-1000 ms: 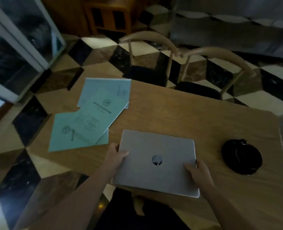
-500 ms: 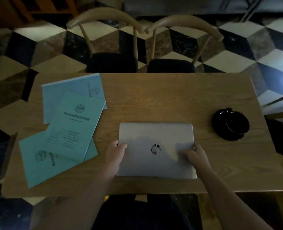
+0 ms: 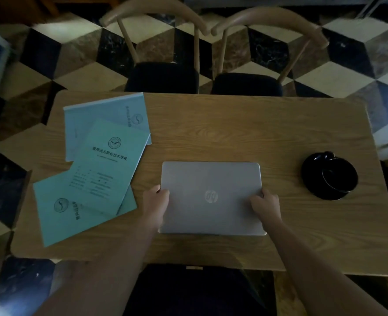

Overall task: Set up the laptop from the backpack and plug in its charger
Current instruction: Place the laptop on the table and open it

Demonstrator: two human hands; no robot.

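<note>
While its lid is shut, the silver laptop (image 3: 211, 198) lies flat on the wooden table (image 3: 234, 133), slightly below the middle of the frame, with its round logo facing up. The left hand (image 3: 155, 201) clasps the laptop's left edge, thumb on the lid and fingers curled around the side. The right hand (image 3: 266, 205) grips the right edge in the same way, thumb lying on the lid near the lower right corner. So the laptop sits between the two hands, each closed on one short side, and its near edge runs parallel to the table's near edge.

To the left of the laptop, in the left-centre of the frame, three pale green booklets (image 3: 102, 169) overlap in a loose fan; the lowest one's corner comes close to the left hand. To the right of the laptop, well apart from it, a black cup (image 3: 338, 176) stands on a black saucer (image 3: 311, 181). At the top of the frame two wooden chairs (image 3: 156, 23) with dark seats are pushed up to the table's far side, over a floor (image 3: 63, 53) tiled in a black, white and brown cube pattern.
</note>
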